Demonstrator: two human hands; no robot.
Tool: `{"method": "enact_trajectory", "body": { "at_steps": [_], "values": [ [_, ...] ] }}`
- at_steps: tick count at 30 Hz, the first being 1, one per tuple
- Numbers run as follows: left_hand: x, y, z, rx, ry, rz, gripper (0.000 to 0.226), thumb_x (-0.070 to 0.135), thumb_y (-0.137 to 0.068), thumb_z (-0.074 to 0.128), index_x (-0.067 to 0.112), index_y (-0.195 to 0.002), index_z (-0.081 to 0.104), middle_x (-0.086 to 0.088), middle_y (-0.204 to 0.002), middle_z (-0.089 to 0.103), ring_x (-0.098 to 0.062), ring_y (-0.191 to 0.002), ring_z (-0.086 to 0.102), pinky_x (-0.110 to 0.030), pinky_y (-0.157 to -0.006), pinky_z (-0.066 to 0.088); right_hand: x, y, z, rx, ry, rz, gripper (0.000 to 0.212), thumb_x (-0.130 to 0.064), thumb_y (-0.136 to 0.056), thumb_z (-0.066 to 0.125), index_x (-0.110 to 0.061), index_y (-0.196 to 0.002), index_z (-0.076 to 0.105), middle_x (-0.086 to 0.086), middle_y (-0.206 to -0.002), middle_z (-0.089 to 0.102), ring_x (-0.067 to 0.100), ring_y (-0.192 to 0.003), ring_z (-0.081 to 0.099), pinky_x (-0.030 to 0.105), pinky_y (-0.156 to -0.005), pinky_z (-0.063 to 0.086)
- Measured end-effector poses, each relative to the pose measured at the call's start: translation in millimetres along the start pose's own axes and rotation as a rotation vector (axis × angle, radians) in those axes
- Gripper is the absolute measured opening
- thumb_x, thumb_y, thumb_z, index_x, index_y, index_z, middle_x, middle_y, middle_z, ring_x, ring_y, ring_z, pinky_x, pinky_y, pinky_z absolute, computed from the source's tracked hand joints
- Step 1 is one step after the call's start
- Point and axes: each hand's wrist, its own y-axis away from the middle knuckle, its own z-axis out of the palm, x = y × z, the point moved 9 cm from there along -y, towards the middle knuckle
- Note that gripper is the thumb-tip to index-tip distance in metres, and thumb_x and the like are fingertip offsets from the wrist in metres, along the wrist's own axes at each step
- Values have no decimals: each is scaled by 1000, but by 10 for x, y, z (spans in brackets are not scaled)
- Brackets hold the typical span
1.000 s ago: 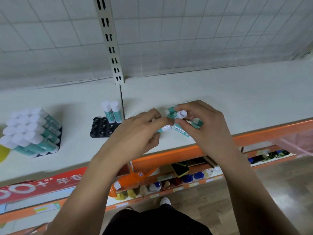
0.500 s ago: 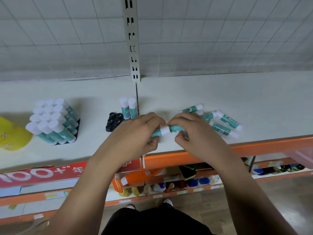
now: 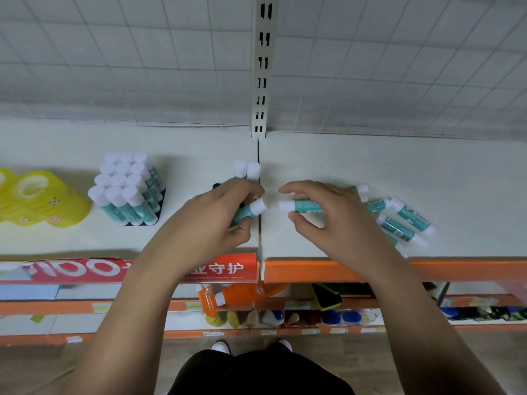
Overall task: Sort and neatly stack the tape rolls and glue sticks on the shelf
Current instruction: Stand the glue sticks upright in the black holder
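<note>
Left hand (image 3: 216, 220) is curled round one glue stick (image 3: 251, 210), white cap poking out to the right, over the seam between the two shelf boards. Right hand (image 3: 328, 220) pinches a second stick (image 3: 302, 206) between thumb and fingertips, cap pointing left. Caps are near each other with a small gap, not touching. Both sticks sit low over the shelf (image 3: 370, 163), towards its near edge; can't tell if they touch it. Loose sticks (image 3: 405, 220) lie flat just right of the right hand (partly hidden by it). Just beyond the left hand, two upright sticks (image 3: 246, 169) stand in a black tray (image 3: 215, 185), mostly covered. Further left is a full block of upright sticks (image 3: 125, 192), with yellow tape rolls (image 3: 37, 198) at the far left.
</note>
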Motion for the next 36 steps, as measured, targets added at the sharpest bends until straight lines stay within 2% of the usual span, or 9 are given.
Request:
{"method": "enact_trajectory", "body": {
  "at_steps": [2,5,8,11,13,17,25,33,36],
  "values": [
    [-36,47,-65,22,4,-7,48,16,-85,62,28,-129,48,8,-107,57,-21,-74,59,-39,-61,51,-104,-42,49,2,0,-43,37,-31,-94,59,-42,-129,55,-14,-103,64,9,-103,56,40,-92,46],
    [-106,107,-132,30,-32,4,45,17,-87,60,30,-128,49,8,-105,53,-23,-69,56,-41,-59,50,-203,-103,144,-12,-59,-42,33,-30,-94,59,-40,-126,58,-15,-92,58,9,-98,53,37,-86,48],
    [-210,163,-190,43,-25,-35,40,18,-88,60,31,-124,50,8,-104,54,-23,-73,60,-41,-62,51,-248,-176,226,-45,-116,-23,26,-28,-91,63,-38,-115,58,-16,-91,58,3,-93,55,30,-81,49],
    [-293,219,-306,122,-1,-88,36,16,-88,64,26,-121,53,6,-104,59,-18,-81,61,-41,-67,53,-356,-252,250,-42,-163,-61,22,-21,-89,69,-29,-109,62,-16,-92,57,3,-90,57,18,-78,46],
    [-346,247,-391,183,28,-125,31,15,-87,65,21,-116,55,6,-105,61,-14,-85,62,-40,-70,55,-416,-306,268,-42,-187,-81,23,-18,-87,70,-27,-107,62,-14,-96,58,4,-90,59,16,-79,47],
    [-408,236,-483,243,33,-141,22,9,-88,65,17,-106,55,1,-107,65,-14,-81,65,-40,-69,56,-480,-408,310,-71,-185,-82,26,-20,-87,70,-29,-109,59,-15,-98,60,3,-92,59,18,-79,48],
    [-485,130,-530,281,-10,-101,12,11,-91,62,15,-102,58,-3,-94,67,-21,-74,65,-42,-62,54,-751,-702,252,-1,-57,-255,7,-17,-87,71,-18,-91,65,-12,-85,59,8,-79,59,34,-74,50],
    [-565,-42,-594,267,-35,-95,14,10,-86,67,14,-92,55,-4,-91,66,-23,-74,64,-42,-63,53,-820,-1013,198,15,-1,-318,12,-23,-84,75,-13,-88,68,-13,-83,64,11,-76,57,34,-72,49],
    [-591,-141,-620,233,-66,-115,14,11,-83,69,11,-90,57,-3,-88,64,-23,-74,62,-41,-66,53,-798,-1112,224,-9,41,-330,12,-24,-85,73,-14,-87,67,-15,-81,60,11,-78,55,29,-72,43]
  ]
}}
